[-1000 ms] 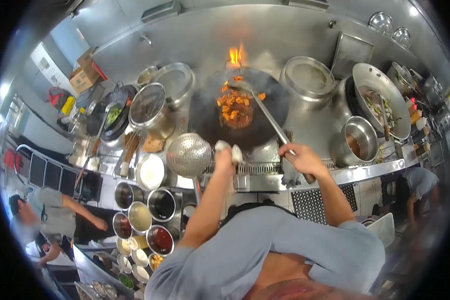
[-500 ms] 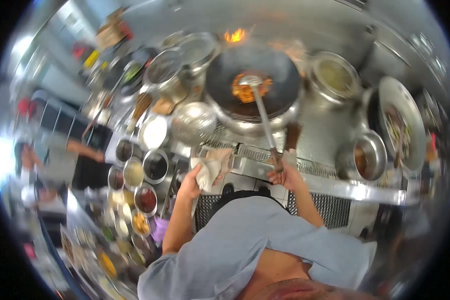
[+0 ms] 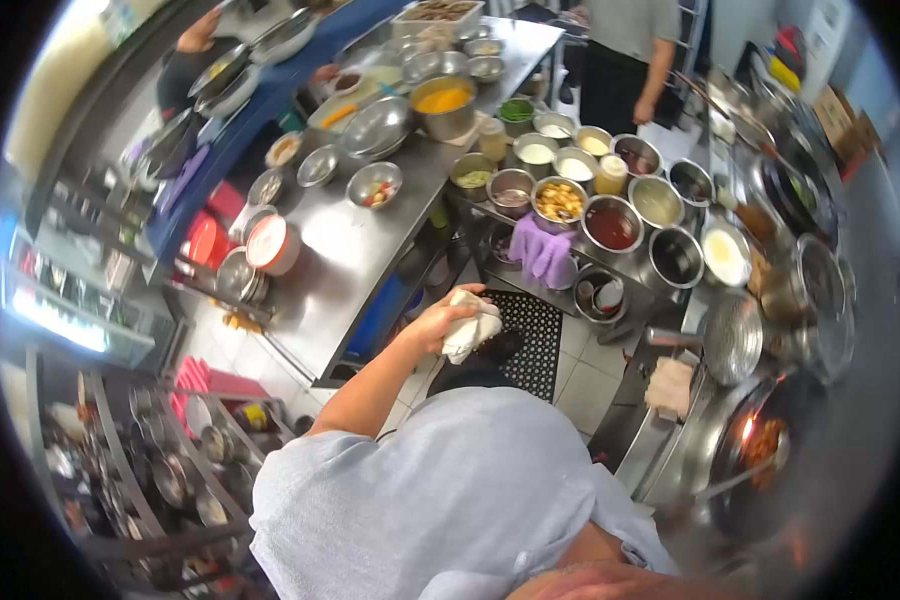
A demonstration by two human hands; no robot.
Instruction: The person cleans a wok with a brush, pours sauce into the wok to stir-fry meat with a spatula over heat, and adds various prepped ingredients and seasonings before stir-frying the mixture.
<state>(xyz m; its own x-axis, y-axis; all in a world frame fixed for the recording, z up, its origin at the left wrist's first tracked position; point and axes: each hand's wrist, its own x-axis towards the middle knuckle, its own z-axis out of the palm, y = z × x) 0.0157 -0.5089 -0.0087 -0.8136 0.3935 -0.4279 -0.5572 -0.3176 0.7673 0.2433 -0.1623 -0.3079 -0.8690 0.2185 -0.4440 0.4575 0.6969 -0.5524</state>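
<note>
My left hand is wrapped round a bunched white cloth in front of my body, above the floor. My right hand is out of sight. At the lower right, the dark wok holds orange-brown food, with the ladle resting in it. A folded beige cloth lies on the stove's front ledge, below the perforated strainer.
Sauce pots, one with red sauce, fill a stand beside a purple cloth. A steel table carries bowls. A co-worker stands behind the pots. A black mat covers part of the floor.
The view has swung left, from the stove to the pots and steel table. My left hand has moved away from the stove with the white cloth. My right hand has left the view.
</note>
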